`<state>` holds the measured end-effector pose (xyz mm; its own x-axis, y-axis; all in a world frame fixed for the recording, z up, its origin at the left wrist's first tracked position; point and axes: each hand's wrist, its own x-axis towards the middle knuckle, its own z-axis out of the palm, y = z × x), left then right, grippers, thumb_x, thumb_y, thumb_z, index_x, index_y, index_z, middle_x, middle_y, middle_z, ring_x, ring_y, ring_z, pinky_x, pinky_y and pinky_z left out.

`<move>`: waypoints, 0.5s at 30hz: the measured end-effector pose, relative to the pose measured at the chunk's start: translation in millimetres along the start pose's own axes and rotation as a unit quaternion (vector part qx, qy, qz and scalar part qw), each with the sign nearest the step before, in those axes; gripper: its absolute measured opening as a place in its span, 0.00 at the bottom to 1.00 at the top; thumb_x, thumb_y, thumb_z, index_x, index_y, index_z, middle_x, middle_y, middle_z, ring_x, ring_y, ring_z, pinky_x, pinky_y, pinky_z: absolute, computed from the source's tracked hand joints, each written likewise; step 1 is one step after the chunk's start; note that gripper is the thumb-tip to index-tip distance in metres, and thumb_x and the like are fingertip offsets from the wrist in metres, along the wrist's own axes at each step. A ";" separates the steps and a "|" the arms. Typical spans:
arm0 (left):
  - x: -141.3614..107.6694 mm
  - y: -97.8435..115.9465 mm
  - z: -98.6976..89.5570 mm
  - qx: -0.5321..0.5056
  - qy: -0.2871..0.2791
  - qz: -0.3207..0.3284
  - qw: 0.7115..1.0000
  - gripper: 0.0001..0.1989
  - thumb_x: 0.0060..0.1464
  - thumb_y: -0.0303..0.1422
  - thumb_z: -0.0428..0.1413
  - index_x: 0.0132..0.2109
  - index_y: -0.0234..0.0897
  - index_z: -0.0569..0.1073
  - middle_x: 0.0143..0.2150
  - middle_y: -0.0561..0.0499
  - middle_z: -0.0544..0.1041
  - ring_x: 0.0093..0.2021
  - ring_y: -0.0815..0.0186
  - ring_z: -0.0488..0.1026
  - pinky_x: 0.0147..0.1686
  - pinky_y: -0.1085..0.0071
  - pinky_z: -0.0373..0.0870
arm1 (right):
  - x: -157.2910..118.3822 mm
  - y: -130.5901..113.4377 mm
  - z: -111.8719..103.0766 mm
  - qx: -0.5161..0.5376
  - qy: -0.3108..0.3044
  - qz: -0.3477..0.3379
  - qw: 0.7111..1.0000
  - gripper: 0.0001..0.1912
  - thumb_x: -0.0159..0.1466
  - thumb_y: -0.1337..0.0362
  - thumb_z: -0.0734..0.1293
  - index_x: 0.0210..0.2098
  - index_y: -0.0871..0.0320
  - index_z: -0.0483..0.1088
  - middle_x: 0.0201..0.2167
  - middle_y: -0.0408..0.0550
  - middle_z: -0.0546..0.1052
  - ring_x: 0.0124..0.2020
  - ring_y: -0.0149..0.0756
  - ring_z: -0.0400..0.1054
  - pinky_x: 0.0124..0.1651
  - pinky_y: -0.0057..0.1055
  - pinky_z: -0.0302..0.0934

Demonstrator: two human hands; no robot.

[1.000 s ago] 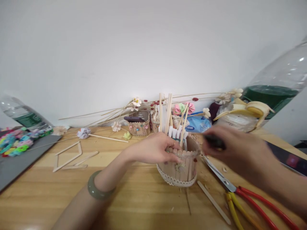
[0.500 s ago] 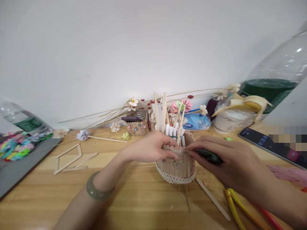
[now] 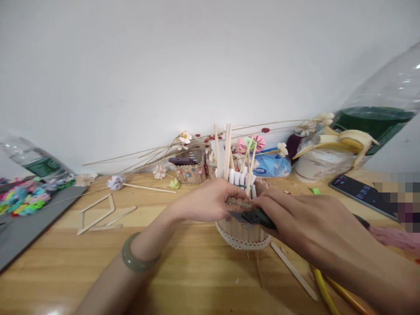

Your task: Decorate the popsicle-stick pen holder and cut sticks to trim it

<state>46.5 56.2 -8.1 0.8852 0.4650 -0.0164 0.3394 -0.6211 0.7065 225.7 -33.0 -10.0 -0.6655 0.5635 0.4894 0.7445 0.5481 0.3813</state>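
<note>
A craft-stick basket (image 3: 243,234) with lace round its base stands on the wooden table (image 3: 183,271). White rolls (image 3: 236,177) and thin wooden sticks (image 3: 227,153) rise out of it. My left hand (image 3: 210,199) grips the basket's rim from the left, with a green bangle (image 3: 134,253) on the wrist. Closed round a black-handled cutter (image 3: 259,217) is my right hand (image 3: 292,214); its grey blade crosses the front of the basket near my left fingertips. The tip of the blade is partly hidden there.
Loose craft sticks (image 3: 98,218) lie at the left, one more (image 3: 293,271) at the right. Yellow-handled pliers (image 3: 323,291) are under my right forearm. A phone (image 3: 361,194), a banana peel (image 3: 348,142) and a blue packet (image 3: 271,164) are farther back, near dried flowers (image 3: 185,138).
My right hand has moved left with the cutter, whose blade now lies across the basket's front. My left hand stays at the rim. The view has shifted slightly.
</note>
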 end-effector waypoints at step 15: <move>-1.4 -3.1 -5.0 -0.019 -0.032 -0.004 0.999 0.11 0.51 0.35 0.56 0.35 0.31 0.76 0.26 0.53 0.72 0.26 0.72 0.65 0.25 0.77 0.58 | -32.9 58.1 -9.5 0.015 0.007 0.442 0.897 0.20 0.61 0.50 0.60 0.20 0.55 0.62 0.09 0.39 0.60 0.10 0.28 0.54 0.16 0.26 0.48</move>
<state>42.6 60.6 -6.8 0.9010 0.4287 -0.0668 0.3361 -0.5924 0.7322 291.3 -25.5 3.6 0.1848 0.7787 0.5996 0.9790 -0.0920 -0.1821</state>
